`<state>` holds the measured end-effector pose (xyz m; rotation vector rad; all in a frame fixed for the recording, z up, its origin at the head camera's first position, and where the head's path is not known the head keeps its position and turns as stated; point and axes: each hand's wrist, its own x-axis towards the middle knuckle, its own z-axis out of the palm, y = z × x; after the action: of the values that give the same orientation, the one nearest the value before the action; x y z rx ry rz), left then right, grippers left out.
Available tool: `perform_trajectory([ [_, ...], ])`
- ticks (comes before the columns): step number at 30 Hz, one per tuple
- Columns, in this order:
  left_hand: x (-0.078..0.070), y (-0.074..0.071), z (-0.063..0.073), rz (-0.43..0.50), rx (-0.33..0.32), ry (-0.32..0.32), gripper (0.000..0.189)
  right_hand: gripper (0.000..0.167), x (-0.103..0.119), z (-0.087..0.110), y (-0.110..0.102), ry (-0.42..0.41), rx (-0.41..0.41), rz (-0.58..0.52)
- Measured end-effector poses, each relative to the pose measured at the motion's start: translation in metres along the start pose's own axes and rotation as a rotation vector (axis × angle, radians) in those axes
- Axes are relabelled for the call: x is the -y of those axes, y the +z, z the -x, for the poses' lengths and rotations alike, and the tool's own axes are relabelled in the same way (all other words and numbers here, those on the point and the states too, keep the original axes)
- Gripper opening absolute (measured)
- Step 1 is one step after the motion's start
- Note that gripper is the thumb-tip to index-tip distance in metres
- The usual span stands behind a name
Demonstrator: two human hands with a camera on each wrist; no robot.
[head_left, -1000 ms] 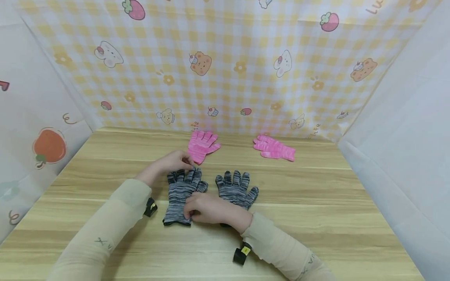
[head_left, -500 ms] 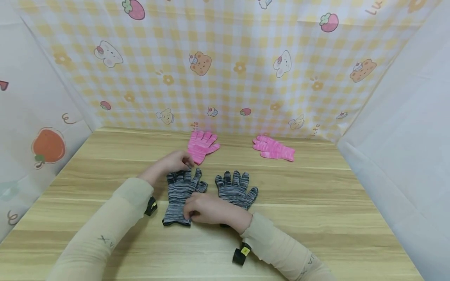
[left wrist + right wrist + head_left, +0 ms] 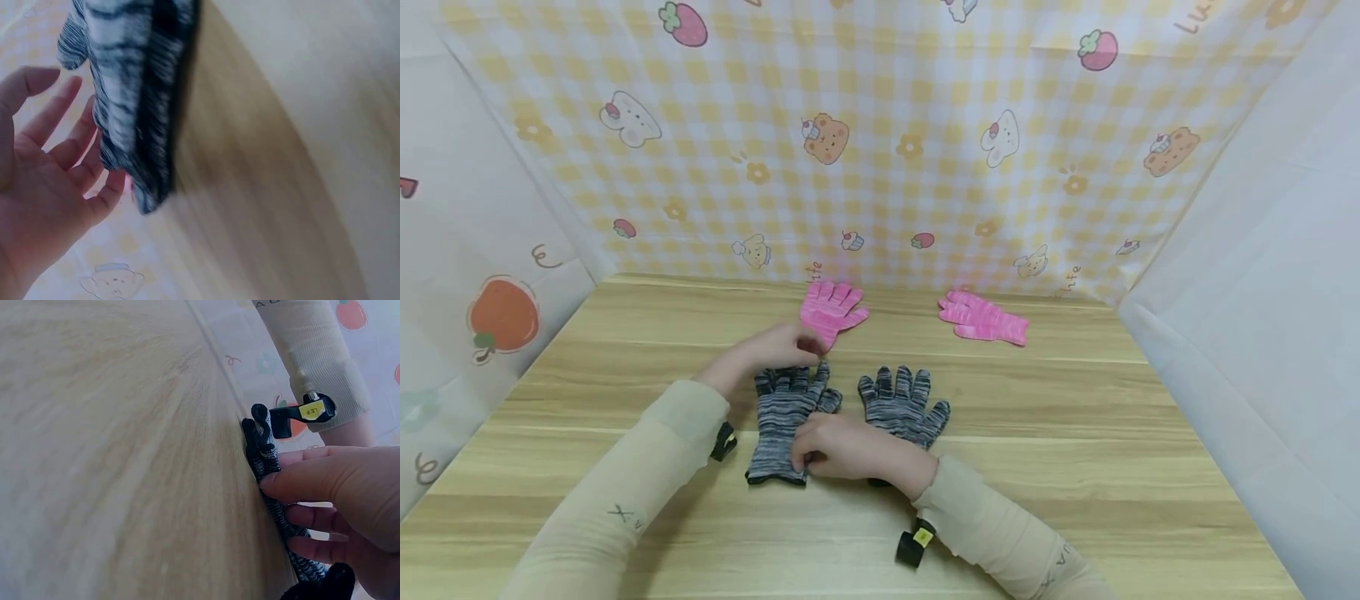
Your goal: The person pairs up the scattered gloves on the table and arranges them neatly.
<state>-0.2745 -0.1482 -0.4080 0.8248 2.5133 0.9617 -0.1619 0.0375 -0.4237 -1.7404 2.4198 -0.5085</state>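
Observation:
Two black-and-grey knitted gloves lie flat, side by side, in the head view. My left hand (image 3: 784, 345) is over the finger ends of the left grey glove (image 3: 781, 425). In the left wrist view its fingers (image 3: 56, 119) are spread and lightly bent, some against the edge of the glove (image 3: 128, 69), the thumb apart. My right hand (image 3: 842, 446) rests at the same glove's cuff. The right wrist view has its thumb and fingertips (image 3: 294, 481) touching the knit (image 3: 265, 462). The right forearm and hand partly cover the second grey glove (image 3: 904, 408).
Two pink gloves lie further back: one (image 3: 831, 312) just beyond my left hand, the other (image 3: 983, 318) to the right. A checked cloth (image 3: 880, 183) hangs behind the wooden table (image 3: 1060, 467), with white cloth at both sides. Black wrist mounts (image 3: 914, 543) hang from the sleeves.
My left hand has shifted slightly right over the glove's finger ends, covering more of them. The right hand stays at the cuff, and the gloves have hardly moved.

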Motion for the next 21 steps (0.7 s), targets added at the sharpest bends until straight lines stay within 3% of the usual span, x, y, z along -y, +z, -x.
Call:
perform_trajectory([
  [4, -0.003, 0.003, -0.005, -0.058, 0.056, 0.081, 0.016, 0.016, 0.000, 0.000, 0.000, 0.005, 0.003, -0.003],
  [8, -0.006, 0.004, -0.007, -0.060, 0.073, 0.115, 0.008, 0.015, -0.001, 0.000, 0.000, 0.004, 0.009, 0.005],
  [12, -0.010, 0.002, -0.007, -0.053, 0.070, 0.100, 0.013, 0.015, -0.002, -0.001, 0.002, 0.000, 0.009, 0.014],
  [18, -0.017, -0.002, -0.005, -0.006, 0.097, 0.012, 0.012, 0.015, -0.002, -0.001, 0.003, 0.001, 0.007, 0.013],
  [21, -0.014, -0.001, -0.007, -0.007, 0.091, -0.002, 0.012, 0.015, -0.002, -0.001, 0.003, 0.000, 0.009, 0.014],
])
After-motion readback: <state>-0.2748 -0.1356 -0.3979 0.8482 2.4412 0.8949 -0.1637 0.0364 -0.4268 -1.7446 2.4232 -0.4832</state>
